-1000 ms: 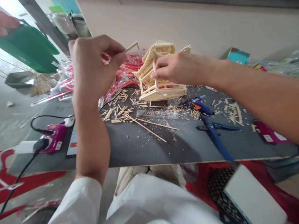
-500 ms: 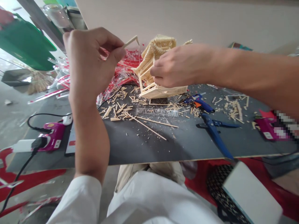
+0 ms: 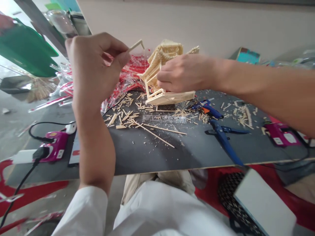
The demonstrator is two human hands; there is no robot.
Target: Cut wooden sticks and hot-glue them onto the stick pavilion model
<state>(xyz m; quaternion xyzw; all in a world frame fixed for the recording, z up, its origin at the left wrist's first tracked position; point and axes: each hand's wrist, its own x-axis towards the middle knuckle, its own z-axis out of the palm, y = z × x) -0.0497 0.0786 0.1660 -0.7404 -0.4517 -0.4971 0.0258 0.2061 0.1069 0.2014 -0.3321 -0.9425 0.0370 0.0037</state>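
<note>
My left hand (image 3: pixel 98 65), raised over the left of the table, pinches a thin wooden stick (image 3: pixel 135 46) between thumb and fingertips. The stick's far end bends downward, with a fine strand hanging from it. My right hand (image 3: pixel 179 73) is closed at the front of a small model house (image 3: pixel 169 97) built from pale sticks, its fingers around an upright post. Part of the house's open frame is hidden behind that hand. Short cut sticks (image 3: pixel 125 118) and a clear ruler (image 3: pixel 164 119) lie below the house.
A blue glue gun (image 3: pixel 208 108) and blue-handled cutters (image 3: pixel 225 141) lie at the right. Pink power strips (image 3: pixel 56 146) sit at both sides. Red-and-clear plastic wrappers (image 3: pixel 134 67) pile up behind. Another person's hand (image 3: pixel 6 23) is by a green bin (image 3: pixel 27 49).
My right hand has turned and shifted lower over the house's front post, covering more of the frame. My left hand has moved slightly left, still with the stick.
</note>
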